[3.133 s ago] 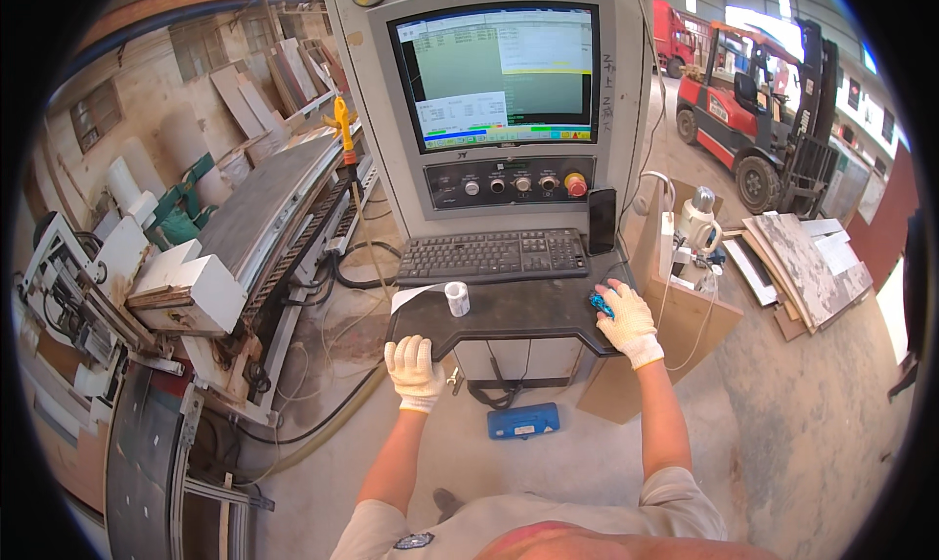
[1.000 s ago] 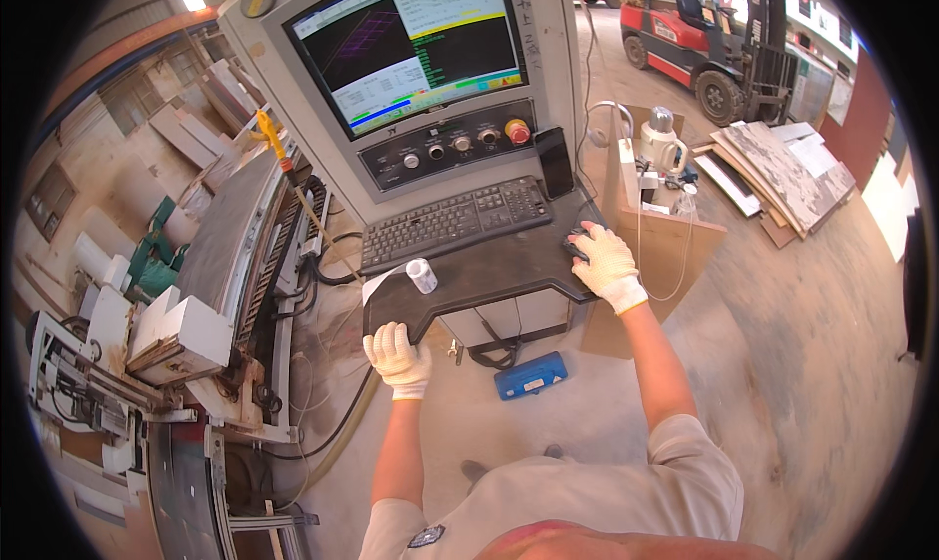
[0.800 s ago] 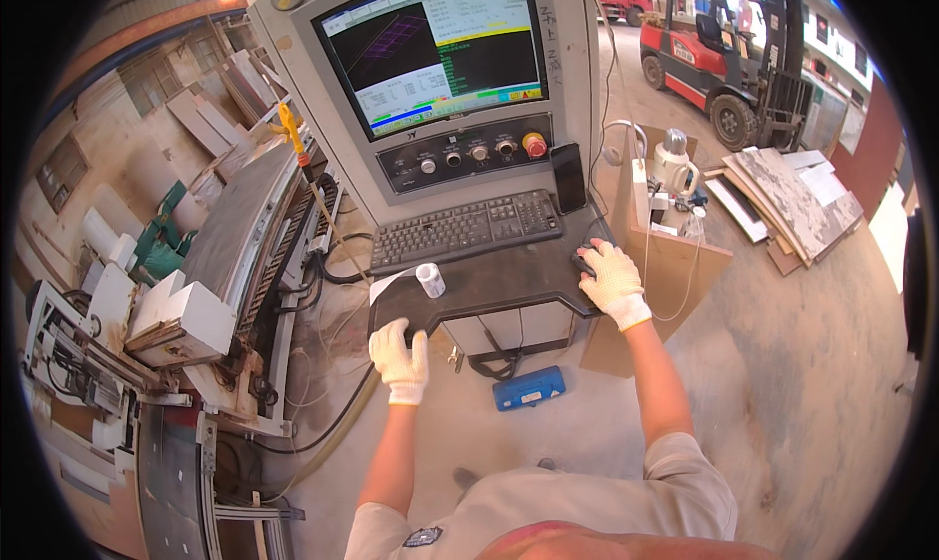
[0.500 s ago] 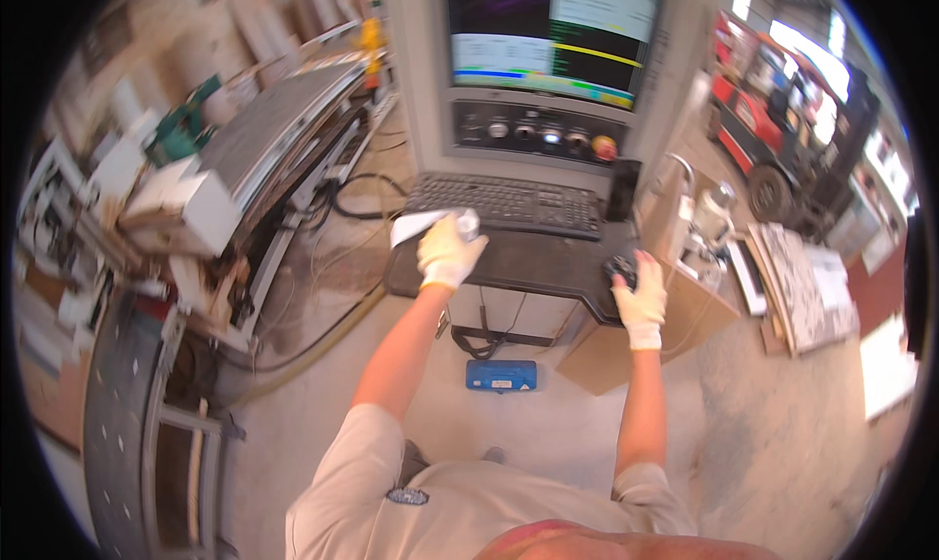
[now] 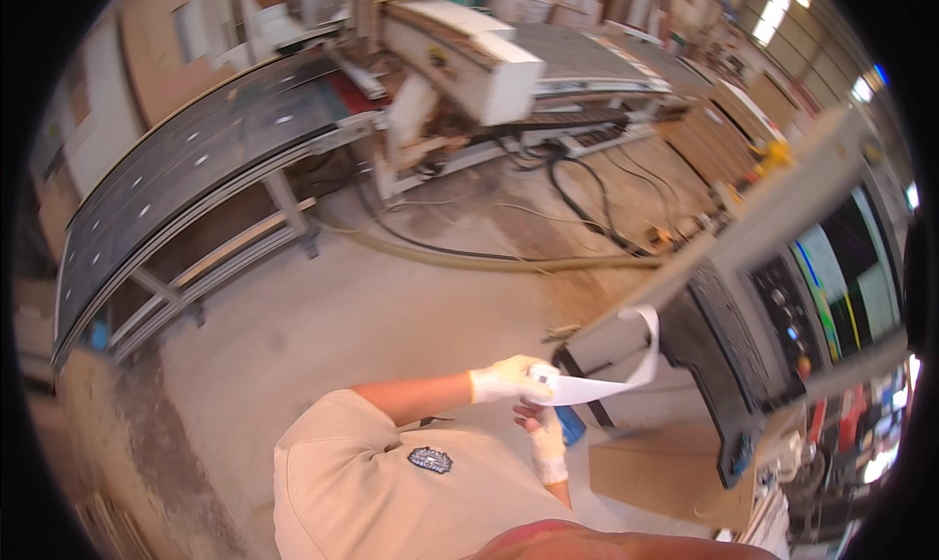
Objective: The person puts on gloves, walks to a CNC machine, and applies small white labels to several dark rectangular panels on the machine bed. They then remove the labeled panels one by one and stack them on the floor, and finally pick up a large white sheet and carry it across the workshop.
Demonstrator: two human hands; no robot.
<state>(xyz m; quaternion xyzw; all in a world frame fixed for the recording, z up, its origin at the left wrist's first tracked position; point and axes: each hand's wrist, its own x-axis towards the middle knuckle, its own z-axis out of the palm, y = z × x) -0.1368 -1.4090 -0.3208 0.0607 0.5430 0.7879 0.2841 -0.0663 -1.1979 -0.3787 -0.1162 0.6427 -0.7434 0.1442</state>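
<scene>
My left hand (image 5: 511, 378), in a pale glove, is closed on one end of a white paper strip (image 5: 602, 391). The strip trails off to the right and its far end curls upward. Just below the left hand is my right hand (image 5: 545, 439), gloved with bare fingertips. Its fingers are loosely bent and apart, close under the strip, and nothing shows in them. To the right stands the control console, with its screen (image 5: 851, 276), a black keyboard (image 5: 729, 330) and a mouse (image 5: 741, 452) on the dark shelf (image 5: 709, 389).
A long dark conveyor table (image 5: 205, 149) runs along the left. A machine with a white housing (image 5: 511, 79) stands beyond it. Hoses and cables (image 5: 460, 259) cross the floor between machine and console. A cardboard panel (image 5: 646, 472) leans below the shelf, near a blue box (image 5: 571, 425).
The view has swung left, so the console now lies at the right. My right hand has left the mouse. My left hand has lifted the paper strip off the shelf, and both hands are close together.
</scene>
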